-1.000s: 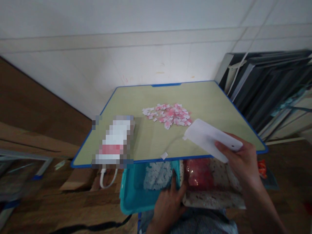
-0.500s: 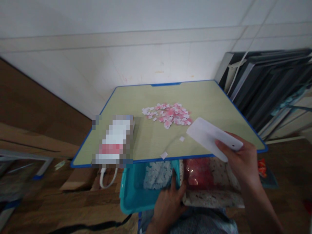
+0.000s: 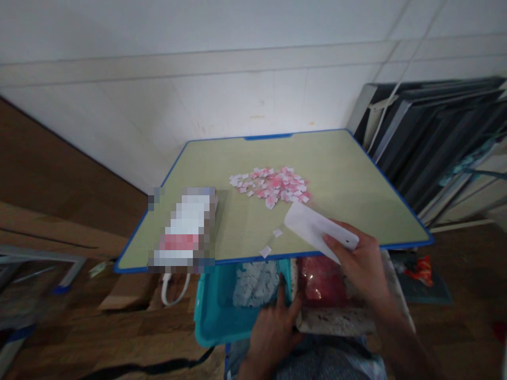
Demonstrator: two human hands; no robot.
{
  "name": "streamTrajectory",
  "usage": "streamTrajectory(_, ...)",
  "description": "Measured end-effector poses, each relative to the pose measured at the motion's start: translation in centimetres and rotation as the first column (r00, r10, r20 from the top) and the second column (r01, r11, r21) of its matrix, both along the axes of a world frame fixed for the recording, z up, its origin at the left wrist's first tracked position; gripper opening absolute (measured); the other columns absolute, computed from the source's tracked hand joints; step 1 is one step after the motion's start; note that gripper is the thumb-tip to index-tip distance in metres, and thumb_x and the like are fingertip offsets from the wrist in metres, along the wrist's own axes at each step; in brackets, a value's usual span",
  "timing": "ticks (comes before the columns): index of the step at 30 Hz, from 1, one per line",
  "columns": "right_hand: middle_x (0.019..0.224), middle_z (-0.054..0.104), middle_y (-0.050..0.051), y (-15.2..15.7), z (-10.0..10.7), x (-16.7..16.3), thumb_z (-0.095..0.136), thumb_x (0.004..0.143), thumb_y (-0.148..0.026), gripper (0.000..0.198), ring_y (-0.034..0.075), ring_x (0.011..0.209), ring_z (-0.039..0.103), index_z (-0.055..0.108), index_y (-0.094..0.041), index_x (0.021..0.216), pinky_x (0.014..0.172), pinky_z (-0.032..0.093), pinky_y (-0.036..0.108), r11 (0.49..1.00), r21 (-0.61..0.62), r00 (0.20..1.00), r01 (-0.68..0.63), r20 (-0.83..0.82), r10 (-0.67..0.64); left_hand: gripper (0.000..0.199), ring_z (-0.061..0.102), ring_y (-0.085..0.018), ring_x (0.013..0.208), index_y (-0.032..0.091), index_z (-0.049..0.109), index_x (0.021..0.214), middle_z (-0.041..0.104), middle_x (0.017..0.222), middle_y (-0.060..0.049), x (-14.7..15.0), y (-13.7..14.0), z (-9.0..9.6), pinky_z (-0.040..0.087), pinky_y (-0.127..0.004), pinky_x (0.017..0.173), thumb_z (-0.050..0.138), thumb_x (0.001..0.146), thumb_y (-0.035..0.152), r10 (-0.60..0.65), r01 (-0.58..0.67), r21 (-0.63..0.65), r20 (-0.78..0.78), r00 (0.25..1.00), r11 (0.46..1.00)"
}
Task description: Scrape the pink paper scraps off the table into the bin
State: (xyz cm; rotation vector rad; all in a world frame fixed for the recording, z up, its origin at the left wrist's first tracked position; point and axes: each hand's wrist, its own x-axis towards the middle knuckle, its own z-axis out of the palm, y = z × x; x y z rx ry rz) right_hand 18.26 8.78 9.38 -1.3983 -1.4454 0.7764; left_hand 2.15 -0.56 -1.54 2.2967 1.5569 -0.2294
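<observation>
My right hand (image 3: 358,258) grips a white plastic scraper (image 3: 311,224) between thumb and fingers. The scraper's wide edge is low over the tabletop, right of two loose paper squares (image 3: 278,233). Behind it, a heap of small pink-and-white paper pieces (image 3: 277,186) is spread on the folding table (image 3: 340,158). Under the table's front edge, my left hand (image 3: 274,326) is closed on the right rim of a teal plastic basin (image 3: 203,316), index finger stretched along the inside. Small white pieces (image 3: 256,285) lie in the basin.
A phone-like device, pixelated (image 3: 184,227), stands on the table's left, with a white cable (image 3: 176,301) below. Right of the basin, a speckled box (image 3: 336,323) holds a red plastic package (image 3: 321,282). Dark panels (image 3: 428,121) lean at the right, and a white wall (image 3: 253,95) rises behind.
My right hand and the scraper have moved left along the table's front. One loose paper square has slid left and slightly nearer. My left hand has stayed on the basin.
</observation>
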Motion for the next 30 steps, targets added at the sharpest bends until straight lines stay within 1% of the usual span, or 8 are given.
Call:
streamTrajectory(4,0.088,0.069,0.004,-0.7,0.2,-1.6,0.054,0.075,-0.024,0.023,0.019,0.074,0.064,0.066,-0.021,0.093,0.065,0.052,0.029,0.97,-0.029,0.97,-0.242,-0.005,0.241,0.088,0.061,-0.029,0.073,0.031,0.004,0.134,0.016,0.136,-0.028,0.1,-0.1,-0.2,0.047,-0.039,0.06,0.061,0.067,0.036,-0.004,0.004,0.042,0.011,1.0,0.999)
streamTrajectory(5,0.089,0.069,0.004,-0.8,0.3,-1.9,0.054,0.075,-0.024,0.023,0.019,0.075,0.064,0.066,-0.021,0.093,0.065,0.052,0.028,0.962,-0.026,0.962,-0.271,-0.018,0.271,0.09,0.061,-0.029,0.073,0.031,0.001,0.134,0.016,0.136,-0.028,0.1,-0.1,-0.2,0.047,-0.039,0.06,0.061,0.067,0.035,-0.003,0.002,0.045,0.012,1.0,0.999)
streamTrajectory(10,0.084,0.07,0.003,-0.8,0.5,-1.9,0.054,0.075,-0.022,0.02,0.017,0.069,0.064,0.066,-0.019,0.092,0.06,0.051,0.026,0.978,-0.039,0.978,-0.205,-0.043,0.204,0.094,0.061,-0.028,0.075,0.033,-0.001,0.134,0.014,0.137,-0.027,0.2,0.1,0.0,0.047,-0.038,0.062,0.063,0.065,0.038,0.011,-0.011,0.016,0.005,1.0,1.0)
streamTrajectory(15,0.089,0.069,0.002,-1.0,0.6,-1.9,0.055,0.075,-0.019,0.021,0.016,0.076,0.064,0.066,-0.021,0.092,0.066,0.051,0.025,0.952,-0.062,0.953,-0.3,-0.068,0.296,0.09,0.06,-0.028,0.079,0.033,0.0,0.134,0.016,0.137,-0.025,0.2,0.1,0.2,0.047,-0.038,0.064,0.061,0.068,0.036,0.018,-0.018,0.005,-0.003,1.0,1.0)
streamTrajectory(19,0.084,0.07,0.002,-1.0,0.6,-1.7,0.055,0.074,-0.02,0.022,0.015,0.067,0.064,0.066,-0.02,0.093,0.058,0.051,0.023,0.974,-0.062,0.975,-0.216,-0.056,0.213,0.088,0.06,-0.028,0.08,0.033,0.001,0.134,0.015,0.138,-0.025,0.3,0.1,0.2,0.047,-0.038,0.064,0.06,0.068,0.038,0.017,-0.017,0.017,0.016,1.0,1.0)
streamTrajectory(24,0.078,0.07,0.002,-1.0,0.4,-1.2,0.055,0.074,-0.021,0.024,0.015,0.058,0.063,0.066,-0.019,0.095,0.049,0.049,0.023,0.981,-0.078,0.984,-0.176,0.018,0.178,0.088,0.06,-0.027,0.077,0.031,0.001,0.134,0.016,0.137,-0.026,0.2,0.1,0.2,0.047,-0.037,0.063,0.059,0.069,0.036,0.011,-0.011,0.008,0.016,1.0,1.0)
streamTrajectory(27,0.079,0.07,0.002,-1.1,0.2,-0.5,0.056,0.073,-0.023,0.021,0.017,0.063,0.064,0.067,-0.02,0.091,0.053,0.05,0.024,0.991,-0.015,0.99,-0.129,0.058,0.13,0.083,0.06,-0.028,0.078,0.03,0.01,0.134,0.017,0.137,-0.026,0.1,0.1,0.2,0.047,-0.038,0.062,0.06,0.068,0.036,-0.004,0.004,0.001,0.022,1.0,1.0)
streamTrajectory(30,0.08,0.07,0.003,-0.3,0.3,1.7,0.062,0.069,-0.025,0.02,0.017,0.064,0.063,0.067,-0.019,0.087,0.054,0.05,0.025,0.995,0.094,0.998,0.027,0.061,-0.033,0.081,0.06,-0.029,0.077,0.03,0.016,0.133,0.017,0.137,-0.025,0.1,0.1,0.2,0.048,-0.039,0.062,0.062,0.066,0.037,-0.006,0.006,0.005,0.03,1.0,1.0)
